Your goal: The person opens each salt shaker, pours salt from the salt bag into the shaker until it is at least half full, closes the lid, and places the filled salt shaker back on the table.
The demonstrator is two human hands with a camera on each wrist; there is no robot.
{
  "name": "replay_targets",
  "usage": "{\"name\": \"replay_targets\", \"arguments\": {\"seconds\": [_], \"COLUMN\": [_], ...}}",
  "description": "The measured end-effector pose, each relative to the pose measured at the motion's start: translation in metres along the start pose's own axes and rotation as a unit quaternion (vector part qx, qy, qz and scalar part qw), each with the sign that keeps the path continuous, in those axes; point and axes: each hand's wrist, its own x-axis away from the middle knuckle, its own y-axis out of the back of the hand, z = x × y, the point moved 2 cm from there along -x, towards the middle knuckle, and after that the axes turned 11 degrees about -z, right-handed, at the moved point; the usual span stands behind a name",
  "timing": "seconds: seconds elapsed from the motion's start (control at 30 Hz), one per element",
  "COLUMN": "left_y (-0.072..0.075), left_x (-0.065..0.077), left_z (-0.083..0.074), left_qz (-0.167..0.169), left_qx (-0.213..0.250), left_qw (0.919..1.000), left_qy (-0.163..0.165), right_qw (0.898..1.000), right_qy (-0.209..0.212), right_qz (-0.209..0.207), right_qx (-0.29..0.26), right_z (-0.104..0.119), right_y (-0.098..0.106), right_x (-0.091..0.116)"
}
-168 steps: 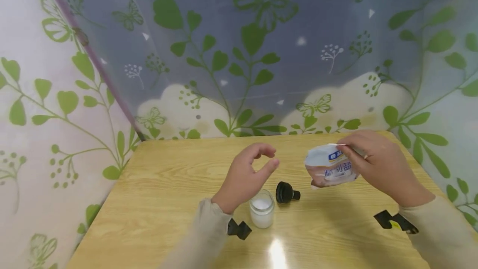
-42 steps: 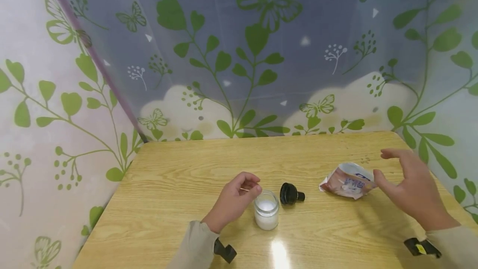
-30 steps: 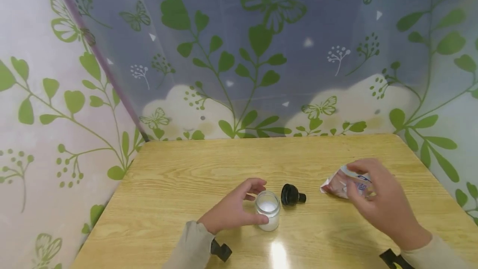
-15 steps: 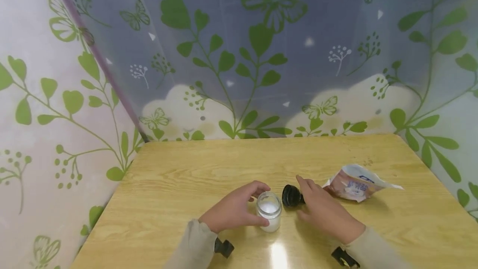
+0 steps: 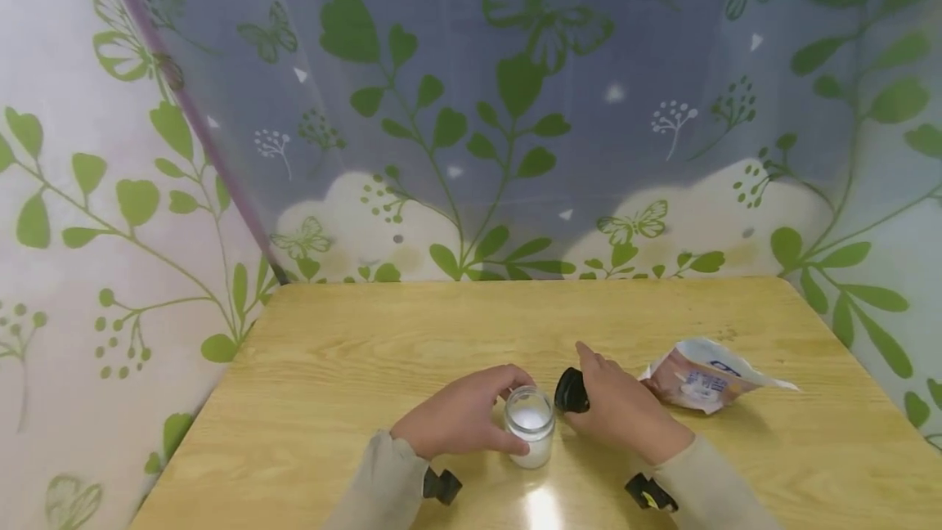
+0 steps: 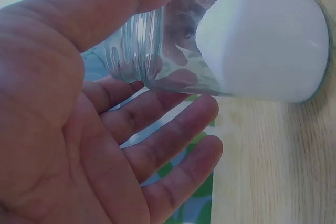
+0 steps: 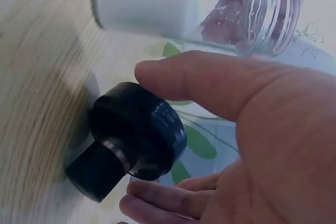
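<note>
A clear glass jar [image 5: 530,425], uncapped and partly filled with white grains or powder, stands upright on the table. My left hand [image 5: 471,415] holds it near the neck, thumb at the front and fingers round the far side. The white contents also show in the jar [image 6: 268,40] in the left wrist view. Just right of the jar, a black lid [image 5: 570,391] with a narrow stub lies on its side. My right hand [image 5: 621,407] is at this lid [image 7: 139,124], its thumb and outstretched fingers on either side; firm contact cannot be made out.
An opened, crumpled pouch [image 5: 702,379] with blue print lies on the right of the wooden table [image 5: 353,342], behind my right hand. Small crumbs [image 5: 724,334] are scattered beyond it. A leaf-patterned curtain [image 5: 412,211] hangs along the back edge.
The pouch was put down on the right and released. My left hand came to the jar and took hold. My right hand moved left from the pouch to the black lid.
</note>
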Motion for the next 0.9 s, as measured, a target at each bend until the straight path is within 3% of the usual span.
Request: {"name": "replay_targets", "arguments": {"seconds": [0.27, 0.6, 0.9], "left_y": [0.0, 0.001, -0.001], "left_x": [0.003, 0.003, 0.005], "left_z": [-0.001, -0.002, -0.002], "left_qz": [-0.006, -0.007, -0.01], "left_qx": [-0.008, -0.017, -0.019], "left_qw": [0.9999, 0.9997, 0.9994], "left_qy": [0.003, 0.013, 0.026], "right_qw": [1.0, 0.998, 0.998], "right_qy": [0.002, -0.042, -0.052], "right_qz": [-0.009, -0.008, -0.041], "right_qx": [0.015, 0.055, 0.024], "right_z": [-0.001, -0.005, -0.002], "right_y": [-0.001, -0.005, 0.005], "right_x": [-0.003, -0.005, -0.005]}}
